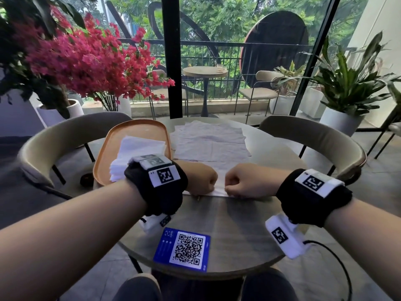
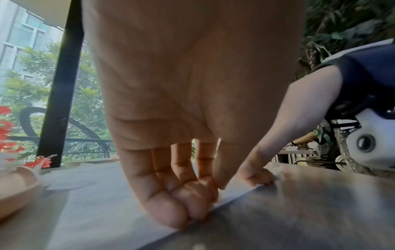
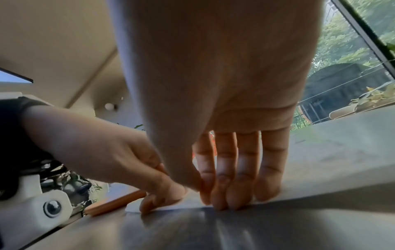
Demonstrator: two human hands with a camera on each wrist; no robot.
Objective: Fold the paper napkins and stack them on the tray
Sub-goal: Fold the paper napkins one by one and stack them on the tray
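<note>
A white paper napkin point(image 1: 219, 185) lies flat on the round table point(image 1: 238, 224), its near edge towards me. My left hand point(image 1: 201, 180) and right hand point(image 1: 245, 181) sit knuckles-up side by side on that edge, almost touching. In the left wrist view the left hand point(image 2: 205, 203) pinches the napkin point(image 2: 107, 203) edge between thumb and curled fingertips. In the right wrist view the right hand point(image 3: 213, 197) does the same on the napkin point(image 3: 331, 169). An orange tray point(image 1: 104, 153) at the left holds a stack of folded napkins point(image 1: 134, 153). Several unfolded napkins point(image 1: 208, 140) lie behind my hands.
A blue QR card point(image 1: 184, 249) lies near the table's front edge. Curved beige chairs stand at the left point(image 1: 54, 144) and right point(image 1: 321, 140) of the table. A black cable point(image 1: 338, 259) hangs from my right wrist camera. Potted plants and a glass wall stand beyond.
</note>
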